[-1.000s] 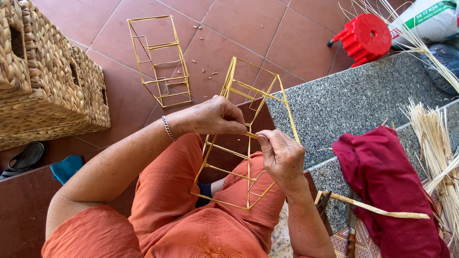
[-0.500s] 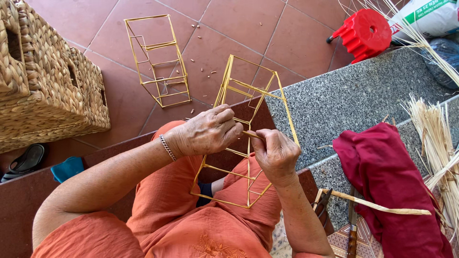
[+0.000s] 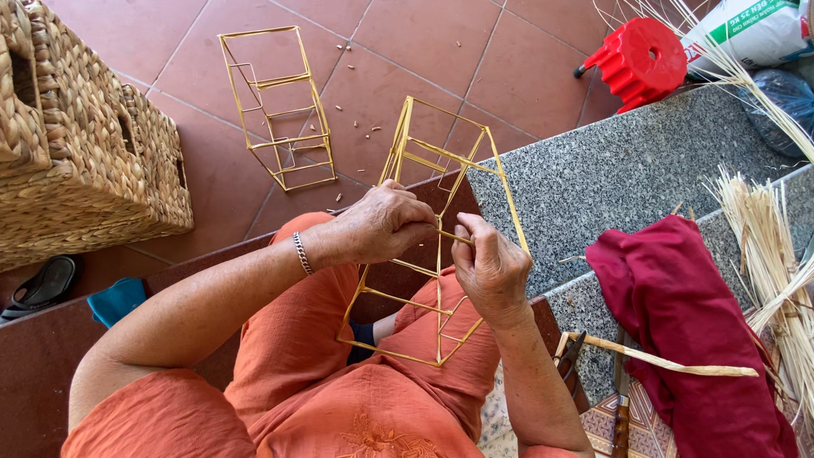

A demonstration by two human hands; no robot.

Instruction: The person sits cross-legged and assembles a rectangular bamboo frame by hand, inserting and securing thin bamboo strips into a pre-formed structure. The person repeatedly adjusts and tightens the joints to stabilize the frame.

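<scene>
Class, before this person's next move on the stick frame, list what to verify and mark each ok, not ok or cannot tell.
1. Left hand grips the frame: ok.
2. Right hand pinches a crosspiece of the frame: ok.
3. Frame's lower end rests on the lap: ok.
4. Joint between the hands is secure: cannot tell, fingers hide it.
5. Spare sticks lie near the right hand: ok.
6. Second frame lies apart on the floor: ok.

A home craft workspace on a terracotta-tiled floor [image 3: 424,51]: bamboo-strip frames [image 3: 275,106], a bundle of split bamboo strips [image 3: 767,254] on the granite step's [image 3: 627,170] edge, woven baskets [image 3: 76,144] and a red plastic stool [image 3: 640,59] mark small-scale handwork.
</scene>
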